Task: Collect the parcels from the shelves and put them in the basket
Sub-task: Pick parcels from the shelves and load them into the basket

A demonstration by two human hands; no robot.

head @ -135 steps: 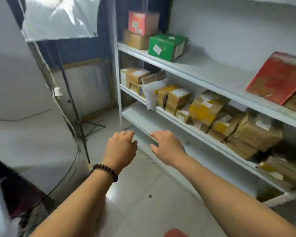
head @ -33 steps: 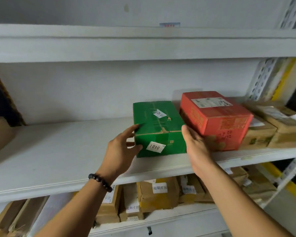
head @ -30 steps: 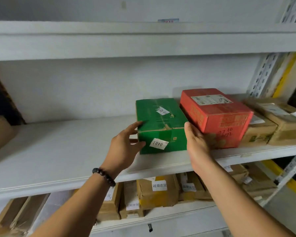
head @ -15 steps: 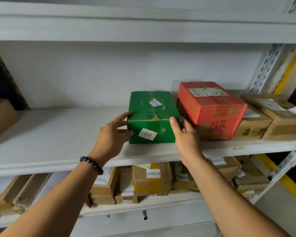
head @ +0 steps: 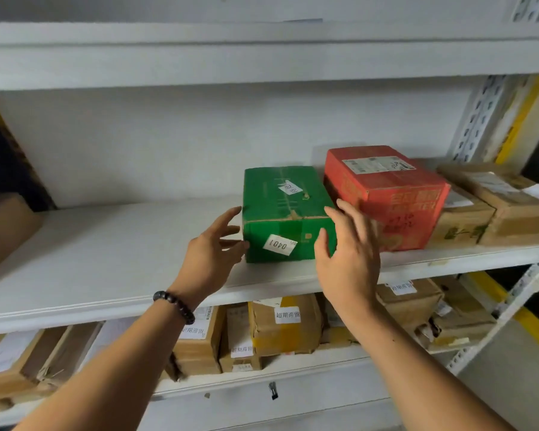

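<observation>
The left hand [head: 210, 259] and right hand [head: 350, 259] flank green box [head: 280, 209] near shelf [head: 106, 275] edge

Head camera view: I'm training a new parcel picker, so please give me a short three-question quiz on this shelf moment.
1. True or false: the green cardboard box stands on the white shelf board, to the left of the red cardboard box.
2. Which number is on the white sticker on the green box's front? A) 0401 B) 1234 C) 7790
3. Fill the gap: the dark bead bracelet sits on the person's ___ wrist.
Key: 1 true; 2 A; 3 left.
</observation>
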